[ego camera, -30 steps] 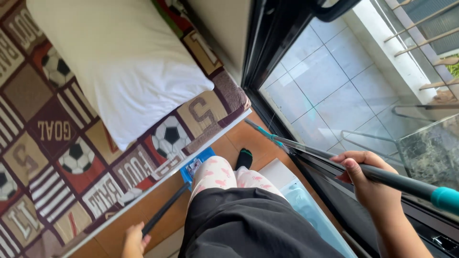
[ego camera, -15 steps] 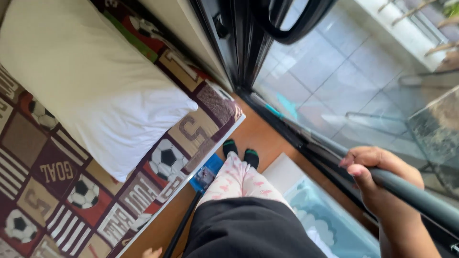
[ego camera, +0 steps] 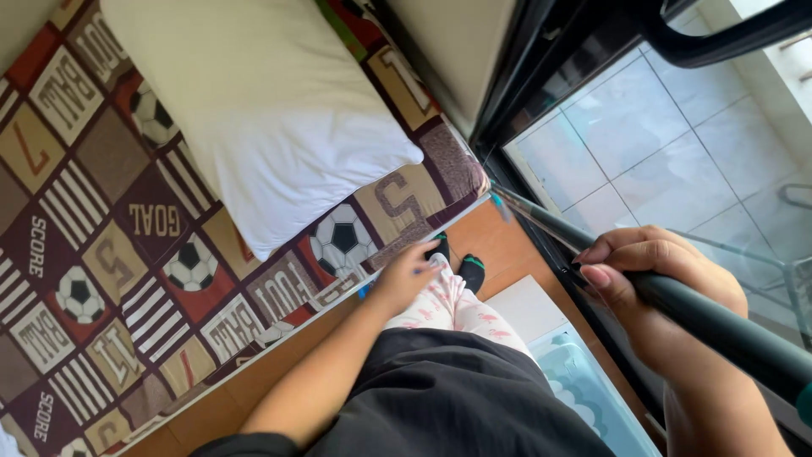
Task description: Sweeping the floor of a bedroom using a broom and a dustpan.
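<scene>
Right hand point(ego camera: 655, 275) wraps dark pole point(ego camera: 719, 326), which extends past both sides of the grip

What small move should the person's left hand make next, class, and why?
Probably it should close on the edge of the patterned bed cover. The left hand reaches open toward that edge, holding nothing, while the right hand grips the dark pole, whose far end points at the floor beside the bed.

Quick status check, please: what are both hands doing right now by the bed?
Right hand gripping the dark pole. Left hand open, reaching to the mattress edge. White pillow on bed, untouched.
</scene>
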